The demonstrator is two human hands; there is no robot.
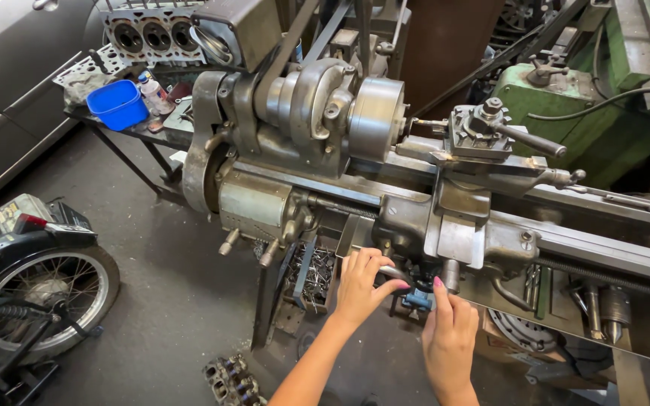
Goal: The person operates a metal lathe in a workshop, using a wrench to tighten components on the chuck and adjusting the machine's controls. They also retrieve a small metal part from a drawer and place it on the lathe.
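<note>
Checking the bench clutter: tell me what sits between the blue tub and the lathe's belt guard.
In the head view, a small plastic bottle stands between the blue tub and the belt guard, on the side table.

We see both bare forearms entering from the lower edge and angled upward. The left hand point(360, 284) is palm down, its fingers curled in a closed grip with the thumb extended to the right. The right hand point(449, 334) is raised with its back toward us, fingers straight and together, the painted fingertips point(438, 283) uppermost. The two hands are near but apart.
</note>
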